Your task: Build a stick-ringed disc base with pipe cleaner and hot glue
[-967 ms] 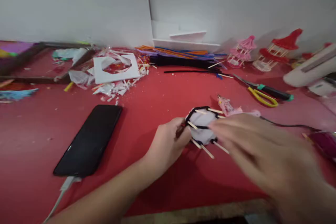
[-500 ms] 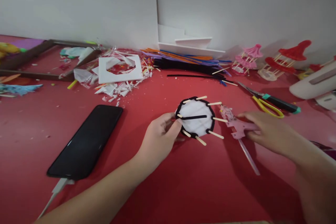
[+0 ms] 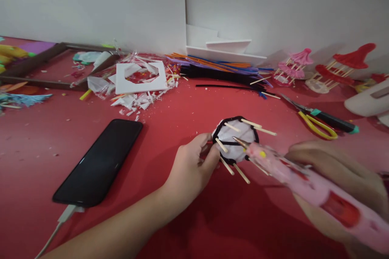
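Note:
My left hand [image 3: 194, 164] pinches the left edge of a round white disc [image 3: 231, 129], rimmed in black pipe cleaner, between thumb and fingers. Several short wooden sticks [image 3: 242, 173] stand out around its rim, and a black strip [image 3: 227, 143] crosses its face. My right hand [image 3: 331, 170] is wrapped around a pink hot glue gun [image 3: 304, 180]. The metal nozzle [image 3: 240, 142] lies over the disc close to the black strip; whether it touches cannot be made out. Part of the disc's right side is hidden behind the gun.
A black phone [image 3: 99, 162] on a white cable lies left. Behind are a white cut-out board [image 3: 141, 85] among scraps, a bundle of pipe cleaners [image 3: 212, 72], yellow-handled scissors [image 3: 317, 126], a black-and-teal cutter [image 3: 334, 121], and pink [image 3: 293, 68] and red [image 3: 337, 68] stick models.
My right hand has raised and turned the glue gun, bringing its nozzle from right of the disc to over its face. The disc has tilted and shifted slightly right in my left hand.

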Demonstrator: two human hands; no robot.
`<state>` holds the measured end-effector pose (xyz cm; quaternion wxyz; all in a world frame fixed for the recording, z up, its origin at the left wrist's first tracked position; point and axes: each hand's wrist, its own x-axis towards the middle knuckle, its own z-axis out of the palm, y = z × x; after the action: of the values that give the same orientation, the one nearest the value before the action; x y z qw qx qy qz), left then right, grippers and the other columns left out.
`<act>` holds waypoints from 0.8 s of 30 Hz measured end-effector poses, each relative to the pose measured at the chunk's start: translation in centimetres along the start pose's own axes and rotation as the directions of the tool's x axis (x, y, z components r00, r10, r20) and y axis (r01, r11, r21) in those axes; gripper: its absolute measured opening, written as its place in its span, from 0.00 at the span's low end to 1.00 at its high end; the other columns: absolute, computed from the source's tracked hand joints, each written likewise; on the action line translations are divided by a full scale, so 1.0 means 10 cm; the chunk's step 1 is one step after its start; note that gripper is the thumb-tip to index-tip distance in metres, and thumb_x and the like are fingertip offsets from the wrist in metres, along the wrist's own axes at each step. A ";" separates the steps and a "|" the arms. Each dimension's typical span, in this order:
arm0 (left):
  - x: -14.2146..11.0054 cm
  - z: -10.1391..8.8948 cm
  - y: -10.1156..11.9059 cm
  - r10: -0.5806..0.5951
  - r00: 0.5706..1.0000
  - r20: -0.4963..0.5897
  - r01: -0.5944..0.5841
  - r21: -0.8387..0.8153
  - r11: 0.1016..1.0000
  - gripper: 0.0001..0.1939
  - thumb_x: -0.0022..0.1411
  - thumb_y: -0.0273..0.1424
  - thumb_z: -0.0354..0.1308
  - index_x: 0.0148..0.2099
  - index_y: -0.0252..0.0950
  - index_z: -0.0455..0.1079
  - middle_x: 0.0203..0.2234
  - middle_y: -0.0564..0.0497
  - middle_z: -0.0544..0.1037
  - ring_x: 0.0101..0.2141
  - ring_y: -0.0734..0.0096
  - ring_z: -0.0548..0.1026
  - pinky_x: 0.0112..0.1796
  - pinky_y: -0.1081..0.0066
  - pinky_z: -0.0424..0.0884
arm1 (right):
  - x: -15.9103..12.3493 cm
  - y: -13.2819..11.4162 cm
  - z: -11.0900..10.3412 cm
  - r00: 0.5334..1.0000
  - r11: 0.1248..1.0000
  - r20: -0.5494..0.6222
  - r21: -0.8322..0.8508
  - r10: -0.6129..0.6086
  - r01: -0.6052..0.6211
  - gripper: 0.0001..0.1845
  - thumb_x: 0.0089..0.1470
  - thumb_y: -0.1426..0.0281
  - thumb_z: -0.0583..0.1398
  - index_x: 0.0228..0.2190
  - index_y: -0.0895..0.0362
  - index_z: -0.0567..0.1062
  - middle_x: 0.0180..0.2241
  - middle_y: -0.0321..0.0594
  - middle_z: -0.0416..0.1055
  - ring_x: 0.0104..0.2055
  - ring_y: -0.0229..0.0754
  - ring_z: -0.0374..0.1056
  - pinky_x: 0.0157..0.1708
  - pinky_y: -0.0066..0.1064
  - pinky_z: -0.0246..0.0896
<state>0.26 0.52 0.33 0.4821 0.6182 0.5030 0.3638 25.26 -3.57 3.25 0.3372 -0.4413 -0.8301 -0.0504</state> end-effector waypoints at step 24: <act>-0.05 0.00 0.04 0.103 0.995 0.000 -0.103 0.036 0.994 0.08 0.67 0.29 0.52 0.42 0.35 0.72 0.33 0.51 0.84 0.31 0.75 0.81 0.31 0.80 0.73 | 0.07 -0.16 0.12 0.996 0.999 0.091 -0.048 0.003 0.001 0.05 0.57 0.76 0.57 0.32 0.54 0.66 0.30 0.41 0.66 0.31 0.42 0.63 0.27 0.35 0.59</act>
<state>0.27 0.02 0.73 0.4511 0.6515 0.4772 0.3799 23.12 -3.61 3.11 0.2882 -0.4516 -0.8429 -0.0499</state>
